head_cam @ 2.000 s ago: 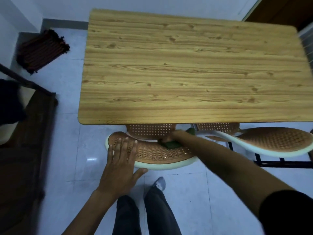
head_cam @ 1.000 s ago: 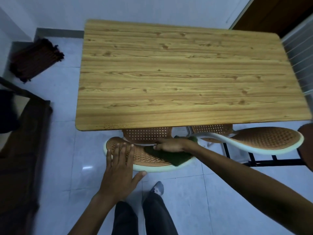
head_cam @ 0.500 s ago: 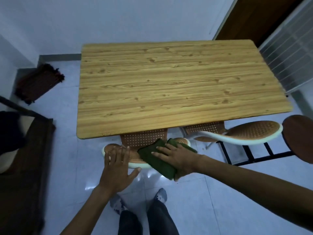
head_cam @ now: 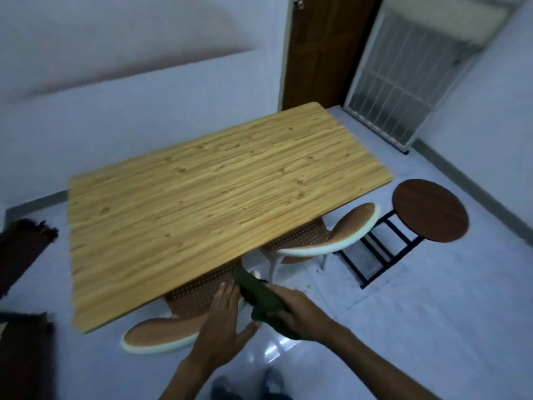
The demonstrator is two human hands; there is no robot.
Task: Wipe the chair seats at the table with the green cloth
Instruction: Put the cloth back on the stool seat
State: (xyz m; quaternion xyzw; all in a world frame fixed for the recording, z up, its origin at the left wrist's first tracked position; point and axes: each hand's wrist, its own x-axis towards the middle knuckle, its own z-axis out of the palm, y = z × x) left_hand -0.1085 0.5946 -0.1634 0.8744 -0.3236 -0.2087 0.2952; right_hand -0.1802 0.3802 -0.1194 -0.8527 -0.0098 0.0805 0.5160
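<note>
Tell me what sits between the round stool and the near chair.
Head view: the second chair sits between the stool and the near chair.

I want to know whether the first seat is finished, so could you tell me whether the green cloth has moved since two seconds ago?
Yes. The green cloth, gripped in the right hand, has come off the near chair seat, toward its right edge and the person.

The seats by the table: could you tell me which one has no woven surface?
The round dark-brown stool on the black frame; both chair seats are tan weave with pale rims.
</note>
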